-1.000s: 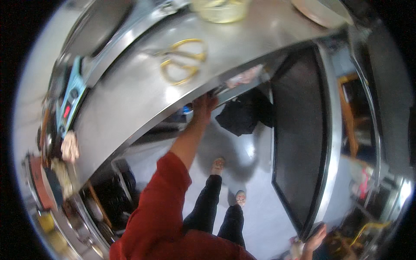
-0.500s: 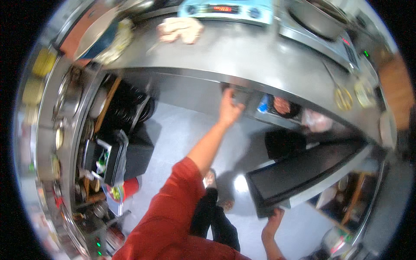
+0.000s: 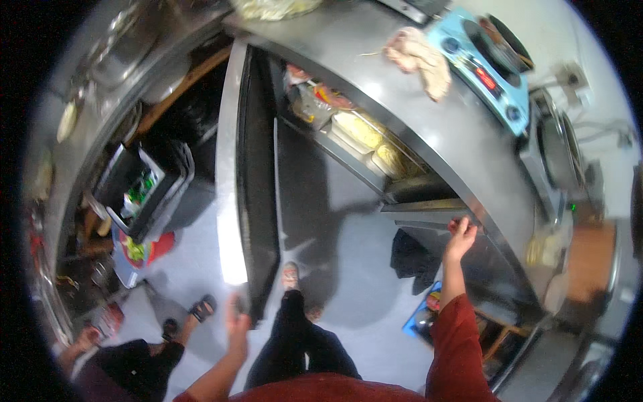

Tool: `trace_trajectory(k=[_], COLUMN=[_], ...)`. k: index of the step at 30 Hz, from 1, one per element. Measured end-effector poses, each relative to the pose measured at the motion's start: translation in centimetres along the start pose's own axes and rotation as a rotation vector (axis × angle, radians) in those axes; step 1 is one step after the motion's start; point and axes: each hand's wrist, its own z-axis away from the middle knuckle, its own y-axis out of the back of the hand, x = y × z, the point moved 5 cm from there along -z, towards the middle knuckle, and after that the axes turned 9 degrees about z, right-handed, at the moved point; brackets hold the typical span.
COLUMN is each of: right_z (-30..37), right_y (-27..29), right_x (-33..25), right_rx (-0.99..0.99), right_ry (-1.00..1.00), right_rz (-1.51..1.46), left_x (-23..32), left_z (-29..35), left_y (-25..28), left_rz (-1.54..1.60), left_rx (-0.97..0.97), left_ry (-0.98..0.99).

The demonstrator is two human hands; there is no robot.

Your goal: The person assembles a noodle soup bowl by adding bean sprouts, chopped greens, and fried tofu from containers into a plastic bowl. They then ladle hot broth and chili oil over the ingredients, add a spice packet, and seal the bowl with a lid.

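Note:
Beside the free edge of an open steel fridge door [image 3: 231, 201] is my left hand [image 3: 236, 325], its fingers smeared by motion. Whether it touches the door I cannot tell. My right hand [image 3: 461, 240] is up against the underside of the counter edge, at the top of the right-hand fridge door [image 3: 492, 258], which stands closed or nearly so. Its fingers are curled, and what they hold, if anything, is hidden. Between the hands the fridge interior shows a tray of pale yellow food [image 3: 358, 128], a smaller yellow tub [image 3: 388, 159] and plastic-wrapped packs [image 3: 311, 104].
Raw poultry [image 3: 422, 60] lies on the steel counter [image 3: 335, 40] near a light blue cooker [image 3: 479, 74]. A black bin [image 3: 130, 191] and a red bucket [image 3: 161, 248] stand at left. At lower left another person's hand [image 3: 86, 338] and sandalled feet show. Dark cloth [image 3: 415, 258] hangs at right.
My view has turned left. The right-hand door has swung from wide open to closed or nearly so. The left door now stands open. My left hand moved back toward me; my right hand moved up to the counter.

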Motion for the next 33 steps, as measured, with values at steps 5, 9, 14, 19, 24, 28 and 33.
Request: trace_trajectory(k=[5, 9, 14, 19, 24, 28, 33], right_z=[-2.4, -2.4, 3.7, 9.0, 8.1, 6.0, 1.0], right_y=[-0.4, 0.4, -2.1, -16.0, -30.0, -36.4, -39.9], right_x=[0.2, -0.3, 2.6, 5.8, 7.2, 6.2, 2.9], right_rx=[0.053, 0.033, -0.238, -0.788, -0.913, -0.833, -0.65], right_ry=[-0.002, 0.029, -0.637, -0.346, 0.058, 0.297, 0.631], right_rz=[0.117, 0.188, 0.341, 0.48, 0.304, 0.257, 0.165], left_x=[7.4, 9.9, 10.7, 2.7, -9.1, -15.3, -15.4], left_z=[-1.1, -3.1, -3.2, -1.2, -8.0, -16.1, -23.7], left_y=[9.2, 13.3, 15.5, 17.6, 25.2, 26.0, 24.8], left_rz=[-0.423, -0.16, -0.111, -0.384, -0.931, -0.904, -0.503], left_rx=[0.413, 0.495, 0.808, 1.036, 0.991, 1.117, 1.433], left_ry=[-0.53, -0.548, -0.604, -0.669, -0.3, -0.479, -0.794])
